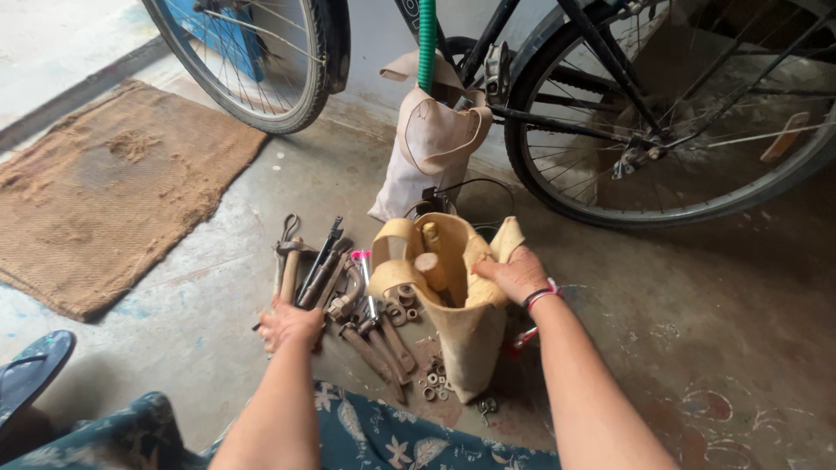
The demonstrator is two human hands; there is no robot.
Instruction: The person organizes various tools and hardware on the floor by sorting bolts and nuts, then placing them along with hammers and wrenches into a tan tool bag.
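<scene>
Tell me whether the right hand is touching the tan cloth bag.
Touching. The head view shows the right hand gripping the rim of the tan cloth bag, fingers folded over its edge.

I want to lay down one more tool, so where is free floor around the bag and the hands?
Bare concrete lies between the burlap mat and the pile of hand tools, and right of the tan cloth bag, below the rear bicycle wheel. It is crowded around the left hand on the tools, by the nuts at the bag, and where the right hand grips its rim.
</scene>
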